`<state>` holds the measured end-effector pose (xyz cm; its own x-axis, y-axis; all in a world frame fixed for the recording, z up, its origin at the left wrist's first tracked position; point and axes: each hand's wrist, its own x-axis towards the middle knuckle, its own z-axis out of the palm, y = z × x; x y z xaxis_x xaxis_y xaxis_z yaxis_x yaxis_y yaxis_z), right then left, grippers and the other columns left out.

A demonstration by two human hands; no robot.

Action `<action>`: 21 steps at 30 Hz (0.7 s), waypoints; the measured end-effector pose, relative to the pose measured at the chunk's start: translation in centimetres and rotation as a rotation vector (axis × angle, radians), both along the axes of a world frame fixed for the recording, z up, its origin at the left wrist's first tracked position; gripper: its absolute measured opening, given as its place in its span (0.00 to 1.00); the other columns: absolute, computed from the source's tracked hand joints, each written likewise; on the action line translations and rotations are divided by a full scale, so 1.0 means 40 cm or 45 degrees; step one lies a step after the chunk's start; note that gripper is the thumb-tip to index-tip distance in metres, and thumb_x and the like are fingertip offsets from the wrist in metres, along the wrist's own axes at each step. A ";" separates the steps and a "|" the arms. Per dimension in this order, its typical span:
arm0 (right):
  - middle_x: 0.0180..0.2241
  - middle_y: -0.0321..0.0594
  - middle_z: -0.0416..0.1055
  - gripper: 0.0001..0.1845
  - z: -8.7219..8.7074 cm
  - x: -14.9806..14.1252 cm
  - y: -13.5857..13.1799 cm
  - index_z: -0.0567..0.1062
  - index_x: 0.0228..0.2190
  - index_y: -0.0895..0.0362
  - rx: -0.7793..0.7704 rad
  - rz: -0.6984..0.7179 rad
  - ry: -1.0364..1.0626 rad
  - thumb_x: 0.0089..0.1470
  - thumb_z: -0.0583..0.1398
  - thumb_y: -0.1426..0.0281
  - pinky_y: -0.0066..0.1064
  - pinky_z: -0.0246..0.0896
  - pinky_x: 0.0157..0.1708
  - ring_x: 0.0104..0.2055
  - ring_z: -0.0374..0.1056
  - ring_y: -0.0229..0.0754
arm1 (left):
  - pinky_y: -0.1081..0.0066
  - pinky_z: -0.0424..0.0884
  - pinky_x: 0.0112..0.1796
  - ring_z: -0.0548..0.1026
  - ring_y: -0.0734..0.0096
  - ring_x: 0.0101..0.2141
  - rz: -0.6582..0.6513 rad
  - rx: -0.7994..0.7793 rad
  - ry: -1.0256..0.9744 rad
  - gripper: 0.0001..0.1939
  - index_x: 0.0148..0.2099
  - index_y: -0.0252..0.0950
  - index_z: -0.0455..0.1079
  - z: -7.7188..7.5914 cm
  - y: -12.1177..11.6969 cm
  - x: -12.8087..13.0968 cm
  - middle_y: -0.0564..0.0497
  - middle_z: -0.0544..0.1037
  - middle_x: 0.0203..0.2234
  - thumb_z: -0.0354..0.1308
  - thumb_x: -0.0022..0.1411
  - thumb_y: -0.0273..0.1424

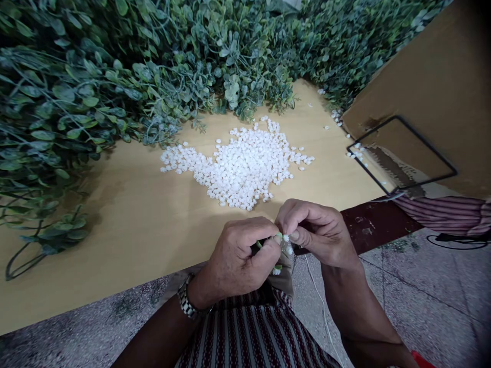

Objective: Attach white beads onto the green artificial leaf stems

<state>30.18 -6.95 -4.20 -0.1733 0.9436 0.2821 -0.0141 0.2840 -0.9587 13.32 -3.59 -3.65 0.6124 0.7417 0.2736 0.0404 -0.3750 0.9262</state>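
My left hand point(245, 255) is closed around a green artificial stem point(259, 244), most of it hidden by the fingers. My right hand point(316, 230) pinches a small white bead-like flower piece point(286, 238) at the stem's tip, its thumb and forefinger meeting my left fingertips. Just below, another white piece point(289, 250) hangs between the hands, and a white-tipped green sprig point(276, 270) shows under my left hand. Beyond both hands, a loose heap of the same small white pieces point(245, 163) lies on the tan table point(153, 225).
Artificial green foliage point(153, 66) is banked along the table's back and left. To the right stands a cardboard sheet point(429, 87) with a black wire frame point(425, 138) in front. Stray white pieces lie near its base. A thin white cable point(320, 296) hangs below the table's edge.
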 end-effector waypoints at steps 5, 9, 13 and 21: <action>0.27 0.37 0.67 0.04 0.002 0.002 -0.006 0.73 0.31 0.57 0.053 -0.038 -0.151 0.54 0.59 0.76 0.29 0.59 0.28 0.29 0.63 0.36 | 0.73 0.56 0.22 0.57 0.78 0.19 -0.007 0.047 0.017 0.15 0.19 0.36 0.58 -0.004 0.003 -0.003 0.56 0.60 0.15 0.48 0.56 0.20; 0.26 0.37 0.66 0.04 0.002 0.000 -0.010 0.73 0.31 0.57 0.076 -0.062 -0.211 0.54 0.58 0.76 0.30 0.58 0.29 0.29 0.62 0.37 | 0.74 0.57 0.23 0.59 0.78 0.19 -0.020 0.065 0.025 0.14 0.20 0.35 0.60 -0.013 0.003 -0.005 0.56 0.61 0.15 0.49 0.58 0.20; 0.26 0.36 0.65 0.03 0.004 -0.007 -0.010 0.72 0.31 0.57 0.075 -0.102 -0.254 0.55 0.57 0.75 0.30 0.57 0.28 0.29 0.62 0.37 | 0.75 0.58 0.23 0.60 0.79 0.19 -0.010 0.073 0.016 0.14 0.21 0.33 0.62 -0.021 0.002 -0.007 0.55 0.64 0.16 0.50 0.59 0.21; 0.27 0.36 0.64 0.02 -0.011 -0.026 -0.006 0.72 0.31 0.57 0.071 -0.122 -0.082 0.55 0.58 0.75 0.28 0.57 0.27 0.29 0.61 0.35 | 0.74 0.60 0.23 0.64 0.78 0.19 0.026 0.048 -0.001 0.13 0.23 0.32 0.68 -0.026 0.003 -0.006 0.52 0.70 0.16 0.51 0.60 0.22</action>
<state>29.13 -7.21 -4.63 -0.1028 0.9399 0.3256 0.0767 0.3338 -0.9395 13.10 -3.46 -4.67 0.5971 0.7432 0.3020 0.0478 -0.4088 0.9114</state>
